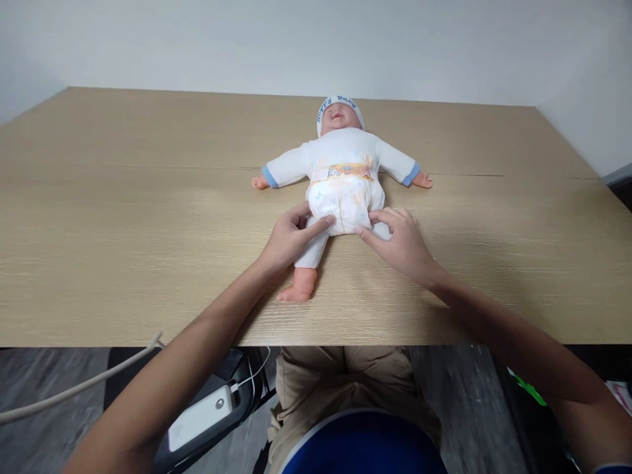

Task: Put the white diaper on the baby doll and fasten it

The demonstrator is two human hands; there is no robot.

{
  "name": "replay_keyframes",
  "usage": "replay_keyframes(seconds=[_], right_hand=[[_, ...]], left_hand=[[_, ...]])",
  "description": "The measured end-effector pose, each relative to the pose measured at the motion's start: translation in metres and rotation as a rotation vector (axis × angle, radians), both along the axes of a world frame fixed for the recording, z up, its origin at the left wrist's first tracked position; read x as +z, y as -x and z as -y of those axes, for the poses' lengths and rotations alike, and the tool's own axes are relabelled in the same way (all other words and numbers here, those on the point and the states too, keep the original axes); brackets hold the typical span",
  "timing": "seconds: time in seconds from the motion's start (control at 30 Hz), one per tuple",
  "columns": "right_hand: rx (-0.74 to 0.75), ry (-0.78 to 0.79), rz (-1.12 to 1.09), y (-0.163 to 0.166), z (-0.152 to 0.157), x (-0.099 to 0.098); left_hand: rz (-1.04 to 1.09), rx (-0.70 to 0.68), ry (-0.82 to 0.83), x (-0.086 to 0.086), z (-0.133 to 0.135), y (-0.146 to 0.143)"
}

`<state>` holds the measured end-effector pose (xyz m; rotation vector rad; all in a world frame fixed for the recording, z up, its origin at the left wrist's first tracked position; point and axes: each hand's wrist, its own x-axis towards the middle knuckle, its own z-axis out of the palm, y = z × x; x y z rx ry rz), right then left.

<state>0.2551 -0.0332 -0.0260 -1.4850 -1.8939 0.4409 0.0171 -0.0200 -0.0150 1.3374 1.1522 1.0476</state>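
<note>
While left hand [290, 238], right hand [401, 242] pinch diaper [345, 197] edge, wide table [123, 250] around

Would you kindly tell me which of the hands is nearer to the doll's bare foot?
Left. The left hand pinches the diaper just above the foot; the right hand pinches its other side, farther off.

Head cam, looks fwd/down, close over table [148, 263].

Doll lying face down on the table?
No, the doll lies on its back on the table, with its face turned upward.
</note>
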Motion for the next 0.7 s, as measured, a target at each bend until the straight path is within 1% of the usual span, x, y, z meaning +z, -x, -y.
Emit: replay_keyframes(seconds=[0.17, 0.47, 0.7], right_hand=[[0.012, 0.068, -0.059, 0.0019, -0.0021, 0.0039], [-0.012, 0.029, -0.028, 0.0070, -0.0053, 0.0001], [0.005, 0.062, -0.067, 0.0042, -0.0080, 0.0027]], left_hand=[[-0.007, 0.010, -0.002, 0.0012, 0.0011, -0.0014], [-0.040, 0.041, 0.001, -0.0005, -0.0006, -0.0028], [-0.035, 0.035, -0.002, -0.0009, 0.0006, -0.0023]])
